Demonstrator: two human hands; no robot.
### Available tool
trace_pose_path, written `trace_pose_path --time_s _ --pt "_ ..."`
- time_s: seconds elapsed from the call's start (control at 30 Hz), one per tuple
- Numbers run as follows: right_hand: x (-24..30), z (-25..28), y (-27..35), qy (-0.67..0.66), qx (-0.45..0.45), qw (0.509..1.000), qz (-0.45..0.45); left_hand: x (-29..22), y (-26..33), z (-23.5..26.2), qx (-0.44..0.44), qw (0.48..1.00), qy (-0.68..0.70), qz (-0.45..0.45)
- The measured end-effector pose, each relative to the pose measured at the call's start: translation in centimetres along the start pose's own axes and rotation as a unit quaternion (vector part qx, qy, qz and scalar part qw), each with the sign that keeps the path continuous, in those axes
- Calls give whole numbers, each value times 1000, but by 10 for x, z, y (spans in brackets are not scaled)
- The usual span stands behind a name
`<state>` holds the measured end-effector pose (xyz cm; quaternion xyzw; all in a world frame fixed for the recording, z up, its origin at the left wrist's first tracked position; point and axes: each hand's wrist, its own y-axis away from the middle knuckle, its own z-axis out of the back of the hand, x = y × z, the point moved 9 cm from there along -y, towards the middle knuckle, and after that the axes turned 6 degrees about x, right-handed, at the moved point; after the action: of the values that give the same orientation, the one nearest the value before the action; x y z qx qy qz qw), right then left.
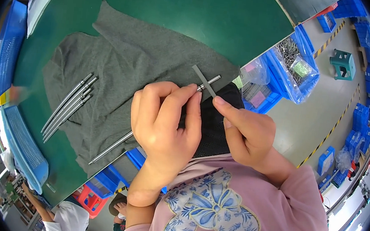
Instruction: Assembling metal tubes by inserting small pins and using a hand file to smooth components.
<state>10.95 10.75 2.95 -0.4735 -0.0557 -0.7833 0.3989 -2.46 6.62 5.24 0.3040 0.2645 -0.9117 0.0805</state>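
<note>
green tabletop [194,14] | grey cloth [123,60], 5 rods [68,104] lying left | left hand [166,122] grip pinching long steel rod [115,144] | right hand [248,132] grip pinching flat strip [203,77] crossing rod tip | step: dressing tip; next likely needs steady strokes

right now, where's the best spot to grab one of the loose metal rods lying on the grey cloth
Probably the middle of the shaft of the outermost metal rod, pinched from above across its width. The rods lie flat and packed side by side on the grey cloth, so only the outer one offers a free side.
</note>
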Motion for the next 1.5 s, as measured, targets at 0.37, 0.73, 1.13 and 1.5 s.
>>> trace_pose_path --time_s 0.37,0.73,1.13,1.5 --pt "5 23 -16 119 -87 989 35 -1 2 -2 -6 1000 -2 -8" --pt "-78 47 77 355 7 933 -54 0 -1 -1 -19 1000 -11 -12" --pt "-31 50 25 156 -186 969 -34 0 1 -5 -17 1000 9 -21" --pt "9 5 6 103 -14 994 38 1 2 -5 -19 1000 16 -5"
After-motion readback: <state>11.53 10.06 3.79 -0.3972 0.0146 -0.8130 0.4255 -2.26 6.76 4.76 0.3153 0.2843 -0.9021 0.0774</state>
